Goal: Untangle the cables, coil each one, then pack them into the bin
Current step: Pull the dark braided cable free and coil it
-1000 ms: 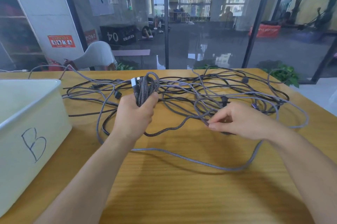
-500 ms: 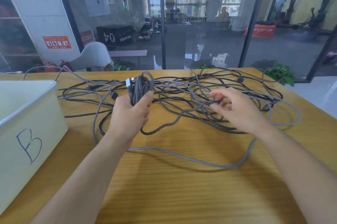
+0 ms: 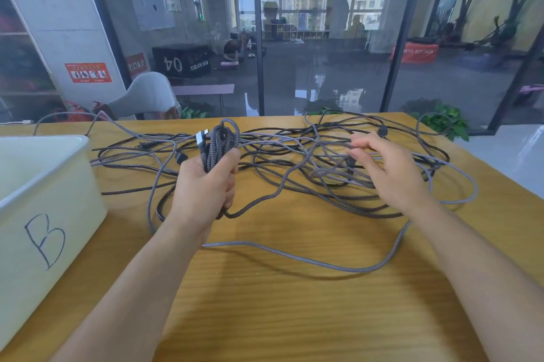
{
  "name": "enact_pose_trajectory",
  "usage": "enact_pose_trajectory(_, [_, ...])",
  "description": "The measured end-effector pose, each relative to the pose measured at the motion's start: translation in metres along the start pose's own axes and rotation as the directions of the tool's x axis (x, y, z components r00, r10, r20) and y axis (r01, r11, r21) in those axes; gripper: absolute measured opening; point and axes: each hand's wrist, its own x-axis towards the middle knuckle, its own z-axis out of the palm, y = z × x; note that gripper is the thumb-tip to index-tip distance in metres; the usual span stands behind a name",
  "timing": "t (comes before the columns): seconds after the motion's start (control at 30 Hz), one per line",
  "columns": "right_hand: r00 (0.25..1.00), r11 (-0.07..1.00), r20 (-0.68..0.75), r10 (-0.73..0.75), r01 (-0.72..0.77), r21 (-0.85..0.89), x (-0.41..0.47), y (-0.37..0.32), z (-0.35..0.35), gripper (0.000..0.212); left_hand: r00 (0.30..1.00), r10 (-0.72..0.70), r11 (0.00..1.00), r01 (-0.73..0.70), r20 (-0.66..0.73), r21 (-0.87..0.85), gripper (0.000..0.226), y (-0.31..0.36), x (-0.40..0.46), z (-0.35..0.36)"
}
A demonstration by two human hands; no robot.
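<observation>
Wood bench [image 3: 294, 317] fills most of the view, yellow-brown with fine lines in it. Behind it is a big glass wall [image 3: 323, 67] with a green strip across the top. A grey chair [image 3: 147, 96] stands at the far left edge of the bench, and a green plant [image 3: 444, 121] sits on the floor by the far right corner.

On the left side of the bench stands a white bin [image 3: 44, 214]. It has a letter B drawn on its near side.

Across the far half of the bench lies a big messy pile of cables [image 3: 309, 161]. Some are black and some are grey and woven, and they cross over each other many times. One long grey cable [image 3: 294, 255] loops out toward the near side, under both arms.

The left hand [image 3: 206, 185] is in the middle, just in front of the pile. Its fingers and thumb are curled tight around a coiled bundle [image 3: 220, 143] of woven cable, held upright above the bench. A small silver plug [image 3: 201, 137] sticks out near the top of the bundle.

The right hand [image 3: 388, 173] is over the right part of the pile. Its fingertips [image 3: 357, 144] are bent and pinch a grey cable strand [image 3: 329, 143] up off the pile.
</observation>
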Motion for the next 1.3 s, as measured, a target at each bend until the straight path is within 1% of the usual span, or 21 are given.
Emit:
enact_pose_trajectory(0.07, [0.999, 0.999, -0.049, -0.017, 0.019, 0.039, 0.0, -0.003, 0.001, 0.013, 1.0, 0.004, 1.0, -0.004, -0.003, -0.011, 0.03, 0.002, -0.001, 0.001])
enact_pose_trajectory(0.1, [0.998, 0.998, -0.061, -0.001, 0.005, 0.07, 0.0, -0.003, 0.002, 0.015, 1.0, 0.004, 1.0, -0.004, -0.008, -0.016, 0.03, 0.002, -0.001, 0.001])
enact_pose_trajectory(0.17, [0.996, 0.987, -0.063, 0.066, -0.056, 0.152, 0.0, -0.004, 0.004, 0.017, 1.0, 0.003, 1.0, -0.003, -0.026, -0.023, 0.03, 0.002, 0.0, 0.0])
enact_pose_trajectory(0.23, [0.991, 0.974, -0.056, 0.123, -0.11, 0.197, 0.002, -0.006, 0.005, 0.015, 0.999, 0.0, 1.0, -0.001, -0.034, -0.028, 0.031, 0.003, 0.001, -0.002])
enact_pose_trajectory(0.5, [0.982, 0.936, 0.089, 0.165, -0.184, 0.299, -0.001, -0.004, 0.003, 0.012, 0.999, -0.023, 0.999, 0.022, -0.026, -0.034, 0.031, 0.003, 0.001, -0.005])
enact_pose_trajectory(0.57, [0.981, 0.943, 0.091, 0.168, -0.187, 0.276, -0.002, -0.007, -0.001, 0.02, 1.0, -0.028, 0.999, 0.028, -0.013, -0.043, 0.032, 0.003, 0.0, -0.004])
enact_pose_trajectory(0.6, [0.987, 0.963, 0.081, 0.14, -0.155, 0.219, -0.003, -0.01, -0.002, 0.027, 1.0, -0.024, 0.999, 0.024, -0.001, -0.046, 0.032, 0.003, 0.0, -0.003])
enact_pose_trajectory(0.67, [0.996, 1.0, 0.09, -0.003, 0.004, -0.004, -0.003, -0.018, -0.004, 0.037, 0.999, -0.007, 0.999, 0.009, 0.036, -0.044, 0.03, 0.005, -0.002, 0.0])
enact_pose_trajectory(0.7, [0.987, 0.985, 0.123, -0.099, 0.115, -0.131, -0.004, -0.023, -0.003, 0.04, 0.998, 0.001, 0.999, 0.001, 0.057, -0.041, 0.03, 0.005, -0.004, 0.001])
enact_pose_trajectory(0.73, [0.967, 0.952, 0.178, -0.185, 0.221, -0.21, -0.005, -0.03, -0.001, 0.045, 0.997, 0.009, 0.999, -0.006, 0.08, -0.033, 0.03, 0.006, -0.005, 0.002])
enact_pose_trajectory(0.77, [0.937, 0.925, 0.255, -0.238, 0.299, -0.235, -0.007, -0.036, 0.002, 0.052, 0.994, 0.016, 1.0, -0.013, 0.107, -0.025, 0.03, 0.006, -0.006, 0.002])
enact_pose_trajectory(0.83, [0.871, 0.914, 0.413, -0.267, 0.365, -0.178, -0.012, -0.048, 0.01, 0.062, 0.987, 0.017, 1.0, -0.016, 0.163, -0.006, 0.035, 0.007, -0.008, 0.005])
enact_pose_trajectory(0.87, [0.843, 0.919, 0.463, -0.275, 0.372, -0.131, -0.017, -0.054, 0.016, 0.059, 0.982, 0.019, 1.0, -0.02, 0.189, 0.006, 0.04, 0.007, -0.009, 0.006])
enact_pose_trajectory(0.9, [0.82, 0.912, 0.489, -0.298, 0.396, -0.107, -0.021, -0.058, 0.023, 0.051, 0.977, 0.024, 0.999, -0.029, 0.212, 0.019, 0.043, 0.007, -0.01, 0.007])
enact_pose_trajectory(0.93, [0.801, 0.897, 0.504, -0.324, 0.43, -0.106, -0.024, -0.06, 0.03, 0.043, 0.972, 0.032, 0.999, -0.039, 0.232, 0.028, 0.045, 0.006, -0.01, 0.007])
enact_pose_trajectory(0.97, [0.788, 0.884, 0.511, -0.344, 0.455, -0.107, -0.025, -0.06, 0.035, 0.04, 0.968, 0.041, 0.998, -0.051, 0.249, 0.035, 0.046, 0.005, -0.011, 0.007])
enact_pose_trajectory(1.1, [0.78, 0.887, 0.517, -0.352, 0.455, -0.082, -0.024, -0.053, 0.044, 0.041, 0.946, 0.061, 0.993, -0.089, 0.319, 0.075, 0.051, 0.006, -0.012, 0.007])
enact_pose_trajectory(1.2, [0.751, 0.901, 0.581, -0.313, 0.428, -0.068, -0.025, -0.05, 0.048, 0.036, 0.927, 0.05, 0.999, -0.045, 0.371, -0.024, 0.047, 0.008, -0.017, 0.011])
enact_pose_trajectory(1.3, [0.741, 0.929, 0.614, -0.273, 0.369, -0.032, -0.026, -0.05, 0.052, 0.034, 0.882, 0.043, 0.99, 0.026, 0.469, -0.141, 0.043, 0.01, -0.02, 0.014])
